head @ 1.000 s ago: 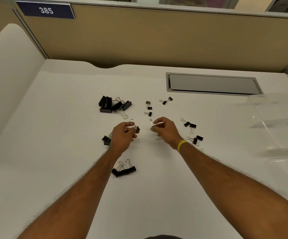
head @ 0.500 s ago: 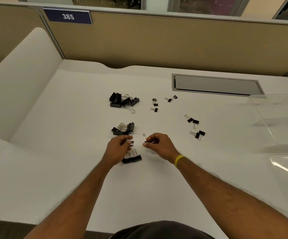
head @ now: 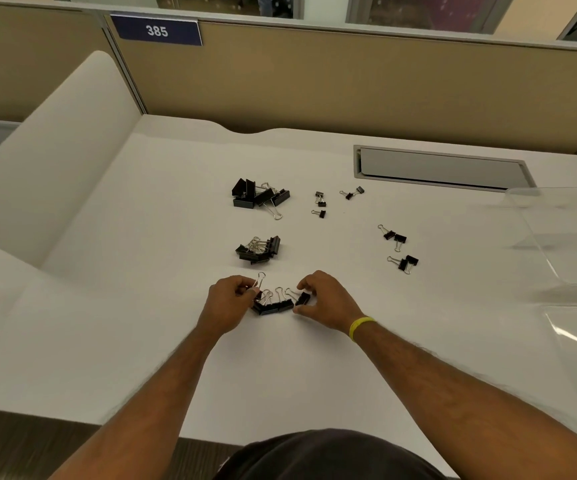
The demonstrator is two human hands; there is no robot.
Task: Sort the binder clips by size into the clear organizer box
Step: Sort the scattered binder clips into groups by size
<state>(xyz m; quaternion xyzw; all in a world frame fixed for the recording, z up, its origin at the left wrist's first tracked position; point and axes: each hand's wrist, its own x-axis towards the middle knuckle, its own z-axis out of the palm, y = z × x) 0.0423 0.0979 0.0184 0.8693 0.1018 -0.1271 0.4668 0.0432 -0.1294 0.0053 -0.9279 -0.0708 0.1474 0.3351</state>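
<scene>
The left hand [head: 230, 301], fingers curled, pinches a medium binder clip [head: 258, 293] by its wire handle at the left end of the near row [head: 273, 305]. The right hand [head: 325, 299] holds the end clip [head: 302, 298] between thumb and forefinger at the row's right end. A second ago both hands were further out, each carrying one clip. Half a second ago they were closing on this row, and now both clips touch it, so the row has gained two. This looks like grouping by size on the surface [head: 141, 306] before anything is boxed. Just beyond the near row lies a second medium pile [head: 259, 250], and further beyond that the large clips [head: 259, 196]. Beyond the row and to its right are the small clips [head: 320, 202], with two pairs [head: 398, 249] nearer on the right. The clear organizer box [head: 557, 237] stands well to the right of the row, and no clip shows through its walls. The white surface has a grey cable hatch [head: 443, 168] far beyond the row. A tan partition [head: 349, 81] behind it carries a blue plate reading 385 [head: 157, 31].
</scene>
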